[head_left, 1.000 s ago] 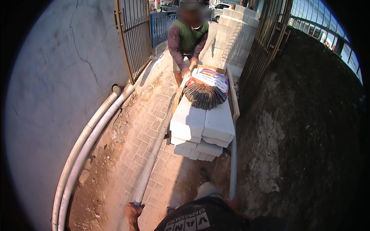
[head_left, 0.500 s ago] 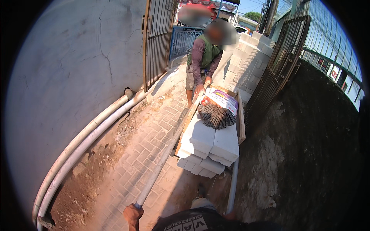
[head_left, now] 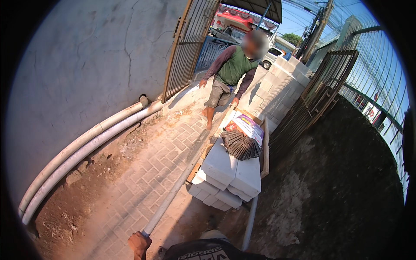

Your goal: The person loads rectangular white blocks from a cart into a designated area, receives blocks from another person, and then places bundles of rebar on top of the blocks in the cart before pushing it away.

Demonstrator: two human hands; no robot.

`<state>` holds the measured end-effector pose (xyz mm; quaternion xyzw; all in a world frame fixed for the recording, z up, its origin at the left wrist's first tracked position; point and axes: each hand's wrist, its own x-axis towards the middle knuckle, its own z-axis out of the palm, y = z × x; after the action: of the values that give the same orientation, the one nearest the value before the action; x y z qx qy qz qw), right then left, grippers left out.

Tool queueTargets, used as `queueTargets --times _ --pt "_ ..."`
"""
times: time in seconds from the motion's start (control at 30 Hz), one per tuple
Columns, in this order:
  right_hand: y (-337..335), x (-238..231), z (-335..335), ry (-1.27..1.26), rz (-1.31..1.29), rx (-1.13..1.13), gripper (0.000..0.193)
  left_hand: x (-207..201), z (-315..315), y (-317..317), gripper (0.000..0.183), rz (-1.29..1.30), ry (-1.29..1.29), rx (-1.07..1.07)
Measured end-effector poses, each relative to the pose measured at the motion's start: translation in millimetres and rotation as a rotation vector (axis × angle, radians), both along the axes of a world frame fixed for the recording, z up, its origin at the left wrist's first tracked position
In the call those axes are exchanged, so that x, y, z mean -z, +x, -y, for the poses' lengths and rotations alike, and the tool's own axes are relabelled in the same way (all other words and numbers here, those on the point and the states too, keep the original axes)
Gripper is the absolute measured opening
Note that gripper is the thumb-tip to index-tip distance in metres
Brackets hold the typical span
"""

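My left hand [head_left: 139, 243] is closed around the end of a long grey handle pole [head_left: 171, 201] of a cart. The second handle pole [head_left: 250, 227] runs down on the right and disappears beside my dark shirt, where my right hand is out of sight. The cart's wooden frame [head_left: 265, 151] carries stacked pale blocks [head_left: 221, 167]. On top of them lie a fanned bundle of thin brown metal pieces [head_left: 241, 145] and a white and purple bag [head_left: 250, 128]. At the far end a co-worker [head_left: 236, 65] rests one hand on the frame; the other hand hangs free.
Two pale pipes [head_left: 82, 151] run along the grey wall [head_left: 86, 65] on the left, beside brick paving [head_left: 147, 173]. Barred gate leaves [head_left: 190, 47] stand on both sides of the passage. Behind the cart rises a stack of pale blocks [head_left: 277, 89]; a dark rough wall [head_left: 338, 173] borders the right.
The co-worker has straightened up from leaning over the cart and taken one hand off it. My view has shifted, and the cart appears slightly lower and further left. My left hand keeps its grip.
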<state>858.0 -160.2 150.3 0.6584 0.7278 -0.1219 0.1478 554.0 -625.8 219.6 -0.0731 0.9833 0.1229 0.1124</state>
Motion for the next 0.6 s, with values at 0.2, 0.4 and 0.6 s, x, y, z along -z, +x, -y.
queueTargets --times 0.2,0.4,0.6 --pt "-9 -5 -2 -0.009 0.043 -0.043 0.067 20 5 1 0.019 -0.193 -0.027 0.017" --pt "-31 -8 -10 -0.030 0.080 -0.152 0.065 -13 3 -12 0.022 -0.031 0.018 0.013" --pt "-150 -36 -11 0.119 0.048 -0.541 0.063 -17 -2 -9 0.028 0.033 0.070 -0.009"
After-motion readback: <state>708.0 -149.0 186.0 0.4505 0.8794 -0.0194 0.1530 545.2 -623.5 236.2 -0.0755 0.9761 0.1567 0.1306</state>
